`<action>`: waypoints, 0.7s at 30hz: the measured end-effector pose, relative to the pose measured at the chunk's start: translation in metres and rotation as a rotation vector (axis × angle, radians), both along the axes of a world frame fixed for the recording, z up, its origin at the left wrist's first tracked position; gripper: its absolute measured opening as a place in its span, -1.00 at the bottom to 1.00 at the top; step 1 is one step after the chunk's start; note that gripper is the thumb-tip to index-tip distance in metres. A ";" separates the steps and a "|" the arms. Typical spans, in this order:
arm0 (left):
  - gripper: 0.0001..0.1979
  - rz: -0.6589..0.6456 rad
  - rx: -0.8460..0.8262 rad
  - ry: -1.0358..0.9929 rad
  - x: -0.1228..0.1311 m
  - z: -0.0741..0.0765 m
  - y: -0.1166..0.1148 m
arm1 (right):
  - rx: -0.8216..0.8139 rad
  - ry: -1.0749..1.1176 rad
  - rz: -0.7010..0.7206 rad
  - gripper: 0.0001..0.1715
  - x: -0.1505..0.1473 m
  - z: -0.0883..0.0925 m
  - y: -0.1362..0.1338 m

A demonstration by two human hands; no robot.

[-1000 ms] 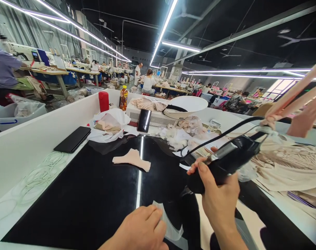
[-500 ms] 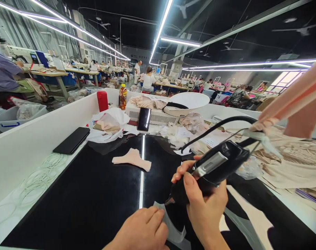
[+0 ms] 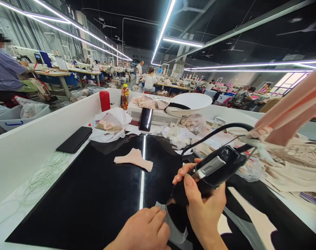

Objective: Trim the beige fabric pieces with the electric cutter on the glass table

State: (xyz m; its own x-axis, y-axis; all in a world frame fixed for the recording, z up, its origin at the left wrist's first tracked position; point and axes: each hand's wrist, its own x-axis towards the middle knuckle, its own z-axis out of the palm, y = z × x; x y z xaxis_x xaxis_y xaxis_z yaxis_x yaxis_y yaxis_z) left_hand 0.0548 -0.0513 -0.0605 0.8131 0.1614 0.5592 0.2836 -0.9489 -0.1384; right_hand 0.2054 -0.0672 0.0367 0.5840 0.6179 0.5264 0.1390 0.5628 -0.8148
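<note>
My right hand is closed around a black corded hand tool with a silver plate on its side. The tool tilts downward, and its small metal tip is at the edge of a sheer whitish fabric piece. My left hand has its fingers curled and pressed on that piece's upper end, close to the tip. The fingertips are partly hidden. Pink cloth is tied to the tool's rear end and runs up to the right. A pale pink fabric piece lies farther back on the glossy black work surface.
More cut fabric pieces lie at right, beside heaped beige cloth. Behind are a phone, a plastic bag, a bottle and a red case. A black device and coiled cord line the left wall.
The whole view has shifted slightly. Both hands, the tool and the sheer piece keep nearly the same positions relative to each other. The pink cloth sways a little.
</note>
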 end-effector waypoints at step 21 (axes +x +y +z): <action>-0.72 0.003 -0.013 -0.016 0.000 -0.004 0.000 | -0.015 0.000 -0.004 -0.63 0.002 -0.004 -0.001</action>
State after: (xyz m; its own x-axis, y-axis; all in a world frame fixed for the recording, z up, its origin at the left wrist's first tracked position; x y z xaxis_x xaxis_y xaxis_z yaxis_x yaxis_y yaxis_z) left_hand 0.0551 -0.0515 -0.0648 0.8037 0.1714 0.5698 0.2885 -0.9498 -0.1211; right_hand 0.2070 -0.0682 0.0327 0.5868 0.6229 0.5174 0.1413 0.5503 -0.8229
